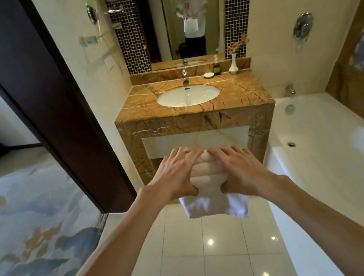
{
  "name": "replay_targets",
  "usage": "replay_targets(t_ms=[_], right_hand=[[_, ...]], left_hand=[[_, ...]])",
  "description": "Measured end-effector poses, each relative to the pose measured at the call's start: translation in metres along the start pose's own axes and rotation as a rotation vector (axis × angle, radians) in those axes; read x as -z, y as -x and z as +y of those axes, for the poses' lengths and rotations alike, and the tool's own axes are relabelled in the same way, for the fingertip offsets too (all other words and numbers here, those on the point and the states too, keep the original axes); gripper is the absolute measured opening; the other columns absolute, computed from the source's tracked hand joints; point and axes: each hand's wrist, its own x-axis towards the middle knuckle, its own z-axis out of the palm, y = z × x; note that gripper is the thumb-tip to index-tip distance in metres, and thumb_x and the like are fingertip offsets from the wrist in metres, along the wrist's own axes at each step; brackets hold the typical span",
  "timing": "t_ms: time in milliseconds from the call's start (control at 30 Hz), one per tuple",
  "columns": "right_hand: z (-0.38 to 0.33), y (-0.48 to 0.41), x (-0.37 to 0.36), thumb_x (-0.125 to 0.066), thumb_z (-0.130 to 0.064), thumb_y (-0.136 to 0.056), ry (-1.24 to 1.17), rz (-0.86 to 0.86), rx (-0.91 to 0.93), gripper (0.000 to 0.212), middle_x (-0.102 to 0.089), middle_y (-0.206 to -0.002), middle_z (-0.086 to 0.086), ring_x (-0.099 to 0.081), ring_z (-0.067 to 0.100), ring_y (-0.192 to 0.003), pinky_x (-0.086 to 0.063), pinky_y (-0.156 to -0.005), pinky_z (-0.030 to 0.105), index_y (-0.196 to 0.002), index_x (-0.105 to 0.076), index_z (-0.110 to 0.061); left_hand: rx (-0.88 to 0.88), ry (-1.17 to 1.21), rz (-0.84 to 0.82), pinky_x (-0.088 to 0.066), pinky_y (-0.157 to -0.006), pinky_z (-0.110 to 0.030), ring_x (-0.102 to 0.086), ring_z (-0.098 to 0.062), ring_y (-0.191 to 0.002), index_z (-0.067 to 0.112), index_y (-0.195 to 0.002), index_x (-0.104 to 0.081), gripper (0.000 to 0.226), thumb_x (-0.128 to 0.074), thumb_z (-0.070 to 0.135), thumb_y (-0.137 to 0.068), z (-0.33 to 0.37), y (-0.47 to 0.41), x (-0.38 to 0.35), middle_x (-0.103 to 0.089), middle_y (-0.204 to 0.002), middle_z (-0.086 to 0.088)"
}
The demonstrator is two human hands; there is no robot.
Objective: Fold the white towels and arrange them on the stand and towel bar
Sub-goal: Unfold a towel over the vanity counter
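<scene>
Out in front of the chest, above the tiled floor (218, 251), a white towel (208, 176) is being held up in mid-air. It is being gripped from both sides: the left hand (175, 177) is clamped on its edge at nine o'clock, the right hand (238, 169) is clamped on the edge at three o'clock, with fingers spread over the top and thumbs tucked beneath. The cloth is being bunched into soft ridges between the two hands, and a loose flap is being left to hang at six o'clock. At twelve o'clock, well beyond the towel, the marble worktop (241, 95) with its white sink (187, 95) is being faced, and the same grip is being shown in the mirror (190, 17). At three o'clock the bathtub (318, 130) is being passed alongside.
</scene>
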Motion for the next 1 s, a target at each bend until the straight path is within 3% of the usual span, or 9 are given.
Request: replay_targets(t_ms=[300, 500, 1000], right_hand=[[0.038, -0.078, 0.016, -0.073, -0.037, -0.063, 0.033, 0.072, -0.082, 0.093, -0.041, -0.139, 0.003, -0.042, 0.031, -0.121, -0.037, -0.094, 0.042, -0.143, -0.028, -0.025], [0.074, -0.108, 0.014, -0.076, -0.046, -0.061, 0.052, 0.069, -0.134, 0.098, -0.041, -0.138, 0.001, -0.043, 0.029, -0.119, -0.041, -0.093, 0.043, -0.144, -0.029, -0.022], [0.210, -0.219, 0.000, -0.070, -0.056, -0.060, 0.100, 0.051, -0.161, 0.101, -0.044, -0.130, 0.002, -0.045, 0.028, -0.111, -0.041, -0.088, 0.043, -0.145, -0.027, -0.021]], left_hand=[[-0.122, 0.015, 0.030, -0.039, -0.097, -0.037, -0.035, -0.022, -0.118, 0.031, -0.144, -0.024, 0.101, -0.076, 0.035, -0.058, -0.046, -0.100, 0.013, -0.036, -0.128, 0.000], [-0.203, 0.003, 0.024, -0.039, -0.094, -0.035, -0.035, -0.021, -0.116, 0.029, -0.144, -0.024, 0.102, -0.076, 0.036, -0.057, -0.056, -0.161, 0.003, -0.036, -0.127, 0.000], [-0.223, 0.023, -0.030, -0.039, -0.093, -0.035, -0.034, -0.019, -0.112, 0.030, -0.143, -0.023, 0.101, -0.076, 0.039, -0.058, -0.072, -0.338, -0.025, -0.035, -0.124, 0.001]])
